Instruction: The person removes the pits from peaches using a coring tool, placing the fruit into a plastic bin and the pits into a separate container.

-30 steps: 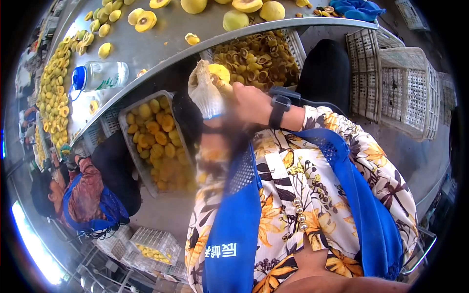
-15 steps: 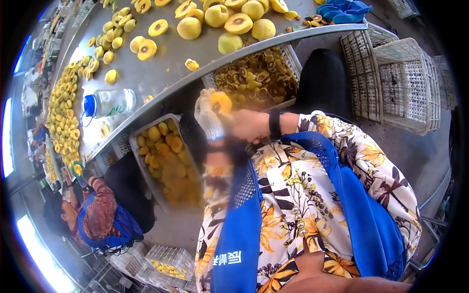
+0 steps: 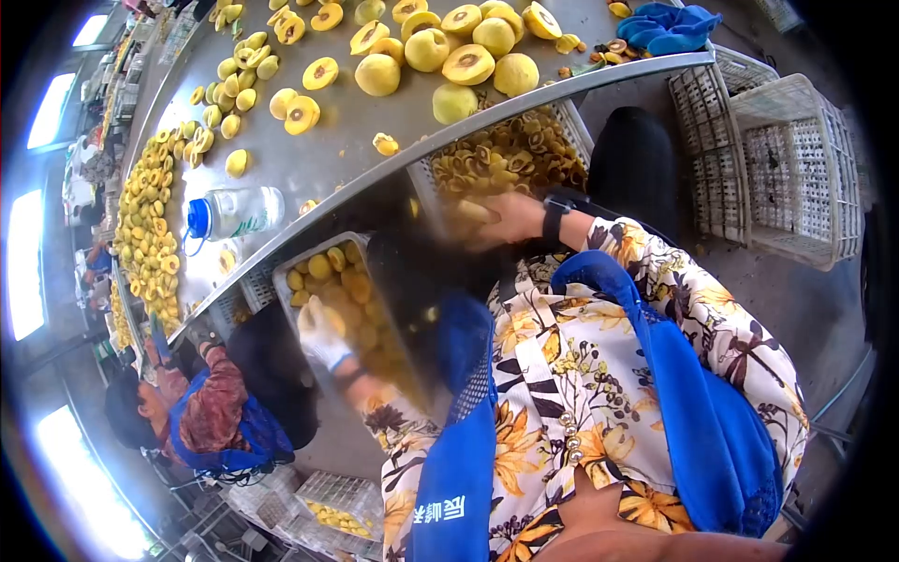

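My left hand (image 3: pixel 324 339), in a white glove, is over a crate (image 3: pixel 279 281) of yellow fruit halves. Yellow fruit shows by its fingers, but blur hides whether they grip it. My right hand (image 3: pixel 513 221), bare with a dark band at the wrist, is at the near edge of a second crate (image 3: pixel 578 131) filled with fruit scraps. Its fingers are curled round something pale yellow that is too smeared to name. Above both crates, the metal table (image 3: pixel 351 117) carries whole and halved yellow fruit (image 3: pixel 426 51).
A clear bottle (image 3: pixel 245 212) with a blue cap lies on the table near a large heap of fruit (image 3: pixel 148 248). Blue cloth (image 3: pixel 667 26) sits at the table's far corner. Empty white crates (image 3: pixel 796 169) stand at right. A co-worker (image 3: pixel 211 412) sits at left.
My hands were together between the crates, a yellow fruit half in the left one. They have parted: the left moved down to the fruit crate, the right up to the scrap crate.
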### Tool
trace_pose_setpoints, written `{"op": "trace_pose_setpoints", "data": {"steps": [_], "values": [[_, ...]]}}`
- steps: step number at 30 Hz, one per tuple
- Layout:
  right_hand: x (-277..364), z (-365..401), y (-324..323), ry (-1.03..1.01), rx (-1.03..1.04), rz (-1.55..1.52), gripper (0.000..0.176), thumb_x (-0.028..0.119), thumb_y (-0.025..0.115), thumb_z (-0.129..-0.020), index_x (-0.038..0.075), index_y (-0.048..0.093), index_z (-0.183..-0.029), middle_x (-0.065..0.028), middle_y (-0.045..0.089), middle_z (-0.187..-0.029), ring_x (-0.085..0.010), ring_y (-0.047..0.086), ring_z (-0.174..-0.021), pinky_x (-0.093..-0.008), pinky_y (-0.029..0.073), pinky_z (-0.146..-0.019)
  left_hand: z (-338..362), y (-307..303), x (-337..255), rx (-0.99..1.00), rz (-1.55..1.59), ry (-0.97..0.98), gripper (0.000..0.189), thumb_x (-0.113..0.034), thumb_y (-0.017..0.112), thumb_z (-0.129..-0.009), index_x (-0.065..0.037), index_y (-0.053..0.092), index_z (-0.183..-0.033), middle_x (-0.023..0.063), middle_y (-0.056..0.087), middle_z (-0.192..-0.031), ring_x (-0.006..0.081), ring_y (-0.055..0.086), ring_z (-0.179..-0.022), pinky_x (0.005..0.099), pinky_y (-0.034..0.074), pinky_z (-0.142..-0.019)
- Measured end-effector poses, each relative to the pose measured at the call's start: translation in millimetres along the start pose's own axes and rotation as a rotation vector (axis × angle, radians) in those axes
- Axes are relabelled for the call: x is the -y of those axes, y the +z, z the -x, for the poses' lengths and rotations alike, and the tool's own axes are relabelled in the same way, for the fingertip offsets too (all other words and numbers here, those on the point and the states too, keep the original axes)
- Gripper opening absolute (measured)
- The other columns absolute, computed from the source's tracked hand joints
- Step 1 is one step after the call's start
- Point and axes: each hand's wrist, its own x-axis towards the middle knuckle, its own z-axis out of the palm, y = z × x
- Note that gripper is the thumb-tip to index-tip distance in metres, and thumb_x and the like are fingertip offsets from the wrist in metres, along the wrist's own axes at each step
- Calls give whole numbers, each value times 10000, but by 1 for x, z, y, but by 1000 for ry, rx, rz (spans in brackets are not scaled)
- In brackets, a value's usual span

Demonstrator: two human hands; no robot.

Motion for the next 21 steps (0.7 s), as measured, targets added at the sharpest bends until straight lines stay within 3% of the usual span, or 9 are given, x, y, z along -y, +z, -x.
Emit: {"op": "trace_pose_setpoints", "data": {"steps": [1,2,4,8,10,15,16,19,21], "values": [[-9,0,5,-104,-143,253,374,325,647,-763,57,541,-1001,-136,612,-711,-274,603,-619,-380,475,-543,-10,-2,-7,-96,-197,204,404,-316,624,-841,30,611,-1048,115,641,-996,194,596,-886,295,480,-775],[1,2,1,-3,-96,199,381,340,649,-757,56,549,-990,-154,612,-727,-296,604,-635,-398,476,-556,-19,3,-16,-193,-392,405,446,-346,637,-828,22,603,-1078,100,651,-1007,186,599,-919,295,473,-801],[32,12,-11,197,5,95,396,370,651,-743,55,565,-968,-189,613,-760,-340,606,-667,-434,477,-582,-5,27,-102,37,74,413,427,-281,646,-824,39,580,-1098,166,619,-1072,220,577,-962,319,439,-855],[30,11,-11,41,-86,250,347,357,636,-765,58,579,-932,-181,620,-762,-320,611,-663,-412,478,-587,-51,126,-202,35,-75,1063,446,-291,686,-765,-46,585,-1124,174,602,-1083,269,579,-953,332,436,-866],[43,18,-26,45,-78,291,337,355,626,-776,57,581,-927,-182,622,-768,-316,615,-673,-406,479,-599,-54,180,-254,38,-220,1101,528,-398,695,-716,-92,583,-1132,189,599,-1075,324,569,-986,375,434,-881],[49,42,-36,148,-235,81,285,311,614,-790,63,591,-928,-180,625,-795,-350,613,-726,-420,476,-658,-69,246,-278,477,-487,788,718,-445,723,-598,-120,533,-1209,177,597,-1113,304,580,-1012,344,447,-885],[48,43,-36,145,-273,60,280,289,626,-785,57,581,-935,-183,620,-773,-345,613,-705,-411,474,-637,-75,242,-276,597,-380,787,746,-369,746,-610,-120,477,-1259,181,587,-1072,334,599,-927,396,498,-788],[53,44,-38,73,-380,61,292,251,642,-782,44,559,-971,-194,613,-757,-341,615,-683,-400,470,-607,-45,192,-267,1018,535,133,555,-139,649,-756,-50,416,-1252,98,575,-972,216,595,-803,348,509,-578],[79,33,-45,150,-389,100,308,264,634,-778,47,557,-982,-210,616,-789,-375,608,-722,-424,475,-640,-34,165,-236,1224,961,83,498,-171,610,-792,-71,397,-1231,149,543,-1045,290,579,-875,409,507,-622]]}}
